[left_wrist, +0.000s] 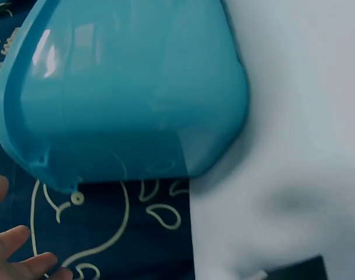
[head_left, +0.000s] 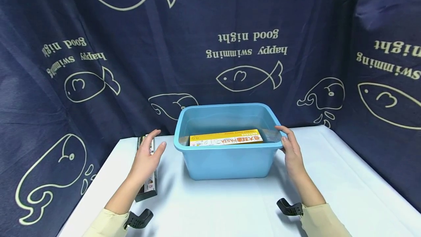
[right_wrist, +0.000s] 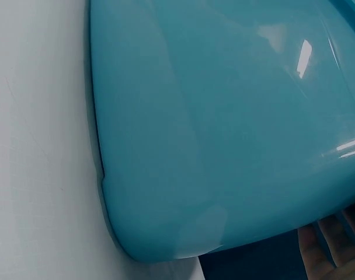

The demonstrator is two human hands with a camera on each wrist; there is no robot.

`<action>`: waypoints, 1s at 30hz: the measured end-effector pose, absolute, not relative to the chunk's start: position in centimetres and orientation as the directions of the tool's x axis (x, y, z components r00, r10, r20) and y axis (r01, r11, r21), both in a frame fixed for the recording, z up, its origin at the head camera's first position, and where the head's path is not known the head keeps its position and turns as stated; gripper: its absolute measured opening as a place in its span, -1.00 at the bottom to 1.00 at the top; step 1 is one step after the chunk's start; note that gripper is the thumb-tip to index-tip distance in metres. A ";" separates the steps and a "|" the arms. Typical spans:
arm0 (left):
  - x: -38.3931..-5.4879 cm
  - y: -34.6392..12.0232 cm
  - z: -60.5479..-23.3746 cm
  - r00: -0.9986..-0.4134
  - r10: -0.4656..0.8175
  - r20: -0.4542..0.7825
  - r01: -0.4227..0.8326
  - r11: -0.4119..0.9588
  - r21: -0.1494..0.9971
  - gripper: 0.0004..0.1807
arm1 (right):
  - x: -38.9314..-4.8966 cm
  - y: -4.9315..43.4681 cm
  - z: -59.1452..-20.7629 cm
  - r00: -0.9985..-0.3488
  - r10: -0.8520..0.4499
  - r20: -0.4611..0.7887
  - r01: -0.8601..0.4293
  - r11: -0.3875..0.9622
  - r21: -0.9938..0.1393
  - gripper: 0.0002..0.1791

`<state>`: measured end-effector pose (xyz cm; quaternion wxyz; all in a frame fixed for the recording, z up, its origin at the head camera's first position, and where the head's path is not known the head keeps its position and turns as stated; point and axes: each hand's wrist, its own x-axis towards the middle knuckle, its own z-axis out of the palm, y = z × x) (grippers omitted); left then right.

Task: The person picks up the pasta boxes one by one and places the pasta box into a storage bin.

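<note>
A light blue plastic tub (head_left: 230,162) stands on the white table, holding a yellow and white pasta box (head_left: 227,138). At the tub's right rim is my right hand (head_left: 292,156), its index finger over the edge and its thumb by the corner. In the right wrist view its extended fingers (right_wrist: 317,256) are partly hidden behind the tub wall (right_wrist: 195,116). My left hand (head_left: 147,158) hovers left of the tub, apart from it, fingers and thumb spread and holding nothing. Beneath that hand lies a dark flat box (head_left: 149,189), partly covered by the hand and forearm.
The white table (head_left: 210,211) extends in front of the tub and to both sides. A navy curtain (head_left: 184,54) printed with fish and whales hangs close behind the table. Black wrist cameras (head_left: 139,219) are strapped at both sleeves.
</note>
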<state>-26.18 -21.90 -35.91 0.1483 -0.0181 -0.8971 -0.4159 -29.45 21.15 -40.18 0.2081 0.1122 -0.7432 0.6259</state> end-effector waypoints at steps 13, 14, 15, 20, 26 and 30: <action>-25.1 -25.1 -39.0 -0.983 -0.136 0.120 -0.008 0.692 0.722 -0.10 | -29.3 21.2 -40.1 -0.890 0.090 0.447 -0.424 0.197 -0.884 -0.47; -25.1 -25.3 -39.3 -0.984 -0.138 0.116 -0.013 0.695 0.719 -0.08 | -29.3 21.2 -40.1 -0.890 0.089 0.448 -0.425 0.195 -0.884 -0.47; -25.0 -25.4 -39.7 -0.984 -0.141 0.109 -0.021 0.698 0.716 -0.05 | -29.4 21.2 -40.1 -0.890 0.089 0.448 -0.426 0.194 -0.884 -0.47; -24.5 -25.8 -40.9 -0.982 -0.171 0.077 -0.069 0.710 0.701 0.08 | -29.5 21.2 -40.2 -0.892 0.090 0.443 -0.423 0.183 -0.888 -0.47; -24.0 -26.0 -41.9 -0.981 -0.182 0.059 -0.094 0.726 0.682 0.12 | -29.5 21.2 -40.3 -0.891 0.091 0.446 -0.426 0.180 -0.887 -0.47; -23.8 -26.2 -42.7 -0.984 -0.172 0.052 -0.094 0.739 0.667 0.15 | -29.5 21.1 -40.2 -0.890 0.091 0.447 -0.427 0.178 -0.886 -0.47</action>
